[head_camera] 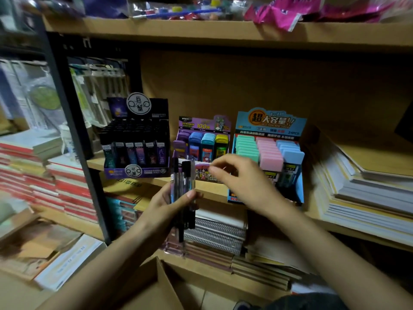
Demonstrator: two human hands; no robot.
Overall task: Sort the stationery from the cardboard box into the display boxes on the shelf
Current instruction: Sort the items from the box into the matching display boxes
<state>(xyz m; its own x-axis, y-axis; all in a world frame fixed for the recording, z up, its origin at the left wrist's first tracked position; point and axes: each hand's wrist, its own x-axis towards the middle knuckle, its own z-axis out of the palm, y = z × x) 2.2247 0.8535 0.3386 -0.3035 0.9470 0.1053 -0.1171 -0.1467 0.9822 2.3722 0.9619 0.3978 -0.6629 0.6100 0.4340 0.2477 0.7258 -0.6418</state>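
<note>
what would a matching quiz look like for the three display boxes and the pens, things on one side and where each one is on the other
Things
1. black box
2. purple box
3. blue box
4. pens

Places
A. middle of the three boxes
B. held upright in the left hand
C. leftmost of the three boxes
D. rightmost of the three boxes

Pairs: 1-C, 2-A, 3-D, 4-B
</note>
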